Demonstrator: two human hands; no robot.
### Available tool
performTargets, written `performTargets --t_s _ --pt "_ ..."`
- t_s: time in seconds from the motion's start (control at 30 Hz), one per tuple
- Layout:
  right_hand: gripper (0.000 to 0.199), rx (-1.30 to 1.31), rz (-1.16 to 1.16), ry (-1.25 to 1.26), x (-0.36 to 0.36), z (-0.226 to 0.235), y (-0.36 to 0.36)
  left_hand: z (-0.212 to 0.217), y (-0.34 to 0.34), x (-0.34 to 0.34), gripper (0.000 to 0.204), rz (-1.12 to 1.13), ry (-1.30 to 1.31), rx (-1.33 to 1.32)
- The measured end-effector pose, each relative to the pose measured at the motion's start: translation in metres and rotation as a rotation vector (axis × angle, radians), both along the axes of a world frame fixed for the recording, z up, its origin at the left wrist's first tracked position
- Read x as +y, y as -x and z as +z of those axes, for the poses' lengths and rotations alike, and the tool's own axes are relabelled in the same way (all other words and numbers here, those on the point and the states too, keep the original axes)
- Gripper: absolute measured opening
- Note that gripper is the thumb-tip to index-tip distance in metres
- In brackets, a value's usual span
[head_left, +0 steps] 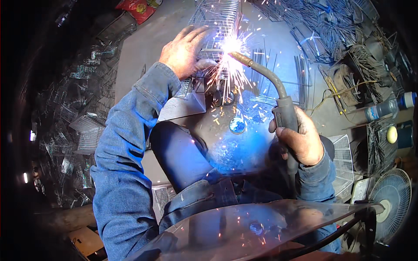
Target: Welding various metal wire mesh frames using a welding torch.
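My right hand (303,138) is wrapped around the handle of a welding torch (278,87). The torch's curved neck runs up and left to a brass-coloured nozzle, where a white arc throws sparks in all directions. At the arc is a wire rack (217,13) of thin, closely spaced metal rods, reaching to the top of the view. My left hand (185,50) grips the rack's left side, fingers over the wires and thumb below. Glare hides the weld spot and nearby wires. Below the rack is a grey metal plate (185,106).
Piles of wire racks (87,130) lie at the left. Bundled metal rods (318,30) fill the far right. A fan (390,204) and a water bottle (383,111) stand at the right. A round tin (237,125) sits between my knees. A clear face shield (226,230) crosses the bottom.
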State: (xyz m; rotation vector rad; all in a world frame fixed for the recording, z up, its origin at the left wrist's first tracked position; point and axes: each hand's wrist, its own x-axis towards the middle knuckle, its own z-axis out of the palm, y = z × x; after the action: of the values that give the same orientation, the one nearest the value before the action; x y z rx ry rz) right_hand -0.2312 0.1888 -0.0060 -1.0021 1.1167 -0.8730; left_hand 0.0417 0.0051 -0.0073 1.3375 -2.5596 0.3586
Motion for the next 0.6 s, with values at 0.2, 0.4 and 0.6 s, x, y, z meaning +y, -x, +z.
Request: performTargets --t_s 0.2,0.4,0.6 --pt "0.04 -0.065 -0.005 -0.002 -0.002 -0.008 0.004 -0.002 0.002 -0.001 0.08 -0.01 0.019 0.017" --pt "0.034 -0.315 -0.138 -0.059 -0.001 -0.032 0.008 -0.004 -0.004 -0.007 0.074 -0.077 0.094 0.038" --pt "0.022 -0.294 -0.039 -0.268 0.002 -0.08 0.003 -0.004 -0.006 -0.012 0.074 -0.162 0.125 0.042"
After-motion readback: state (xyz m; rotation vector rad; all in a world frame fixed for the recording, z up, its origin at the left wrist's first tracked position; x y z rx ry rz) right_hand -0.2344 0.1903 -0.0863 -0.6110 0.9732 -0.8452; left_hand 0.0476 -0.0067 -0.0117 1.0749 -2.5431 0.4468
